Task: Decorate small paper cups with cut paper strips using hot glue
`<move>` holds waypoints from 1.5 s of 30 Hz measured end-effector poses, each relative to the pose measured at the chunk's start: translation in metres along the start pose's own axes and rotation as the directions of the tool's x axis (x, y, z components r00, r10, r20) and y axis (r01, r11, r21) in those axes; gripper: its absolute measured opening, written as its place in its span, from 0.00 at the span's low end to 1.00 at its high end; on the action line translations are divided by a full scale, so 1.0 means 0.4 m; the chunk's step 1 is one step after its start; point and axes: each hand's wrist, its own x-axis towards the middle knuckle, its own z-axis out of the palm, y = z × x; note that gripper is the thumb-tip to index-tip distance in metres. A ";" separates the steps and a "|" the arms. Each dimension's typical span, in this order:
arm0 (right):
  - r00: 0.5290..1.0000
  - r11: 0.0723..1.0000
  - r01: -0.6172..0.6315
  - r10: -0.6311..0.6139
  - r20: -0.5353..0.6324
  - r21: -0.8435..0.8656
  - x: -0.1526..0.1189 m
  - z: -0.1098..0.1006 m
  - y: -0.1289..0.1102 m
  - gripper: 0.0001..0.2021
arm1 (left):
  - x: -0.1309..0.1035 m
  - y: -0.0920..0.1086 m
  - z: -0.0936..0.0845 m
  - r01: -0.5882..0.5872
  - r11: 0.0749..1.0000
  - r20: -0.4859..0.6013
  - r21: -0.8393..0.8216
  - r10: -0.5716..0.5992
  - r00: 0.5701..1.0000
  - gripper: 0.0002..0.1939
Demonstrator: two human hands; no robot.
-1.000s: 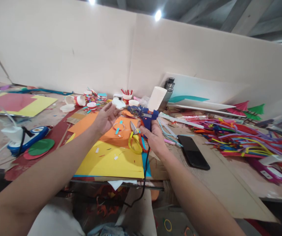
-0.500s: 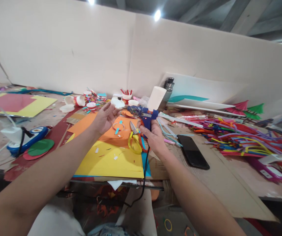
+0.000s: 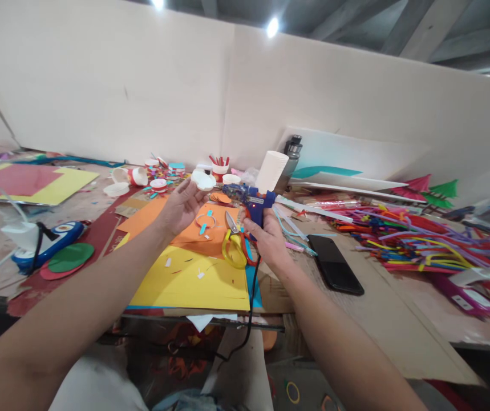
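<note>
In my left hand point(image 3: 187, 205) is a small white paper piece with a scalloped edge point(image 3: 203, 181), held up between thumb and fingers. My right hand point(image 3: 266, 231) is wrapped around the handle of a blue hot glue gun point(image 3: 258, 201) with a small light lit on its body. The gun's nozzle points left and is close to the white piece; whether it touches cannot be made out. Below the gun lie scissors with yellow handles point(image 3: 235, 251). Orange paper point(image 3: 176, 228) and yellow paper point(image 3: 189, 279) spread under my hands, with scraps and a small ring with blue tabs point(image 3: 206, 221).
White paper cups point(image 3: 272, 171) stand stacked behind the gun. A black phone point(image 3: 334, 264) and a heap of coloured pipe cleaners point(image 3: 424, 237) are on the right. At left lie a blue power strip point(image 3: 63, 237) and green circle point(image 3: 71, 257). The gun's black cord point(image 3: 251, 311) hangs over the table edge.
The white piece has tilted slightly in my left hand, so its scalloped outline shows more. My right hand and the glue gun stay almost in place.
</note>
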 end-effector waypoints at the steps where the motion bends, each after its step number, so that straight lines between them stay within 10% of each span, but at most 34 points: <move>1: 1.000 1.000 -0.005 0.005 -0.017 0.006 0.000 0.000 0.003 0.15 | -0.001 0.001 0.001 0.001 1.000 0.000 0.011 -0.001 1.000 0.12; 45: 0.997 0.997 -0.044 0.049 -0.064 0.070 0.005 -0.008 0.000 0.09 | -0.009 -0.001 0.005 0.014 1.000 0.088 -0.014 -0.012 0.996 0.10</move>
